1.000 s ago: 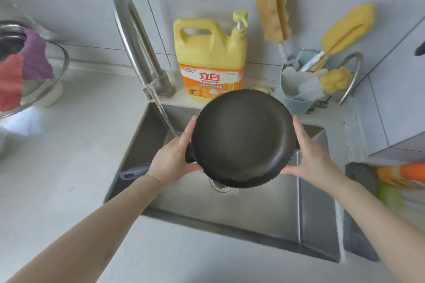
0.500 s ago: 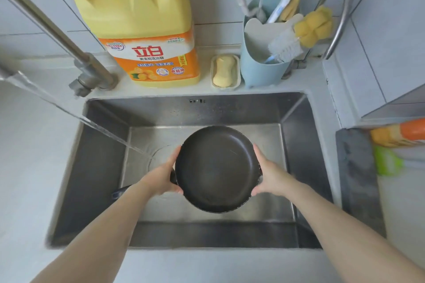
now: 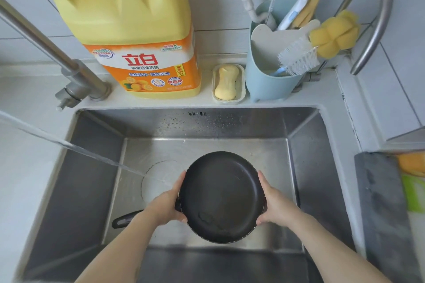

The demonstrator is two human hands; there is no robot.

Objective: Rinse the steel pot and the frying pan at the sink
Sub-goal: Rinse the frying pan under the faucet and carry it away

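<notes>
In the head view, the frying pan (image 3: pixel 222 196) is held low inside the steel sink (image 3: pixel 92 179), gripped by its rim between the left hand (image 3: pixel 166 204) and the right hand (image 3: pixel 274 205), fingers curled round opposite edges, its handle (image 3: pixel 128 219) pointing away past the left hand. The water stream (image 3: pixel 103 158) from the faucet (image 3: pixel 57 53) lands on the sink floor just beyond the left hand, missing the pan. For a proper rinse, the pan is best shifted toward the left-hand side until the stream strikes its inner surface, then tilted so water drains off; the steel pot is not seen.
</notes>
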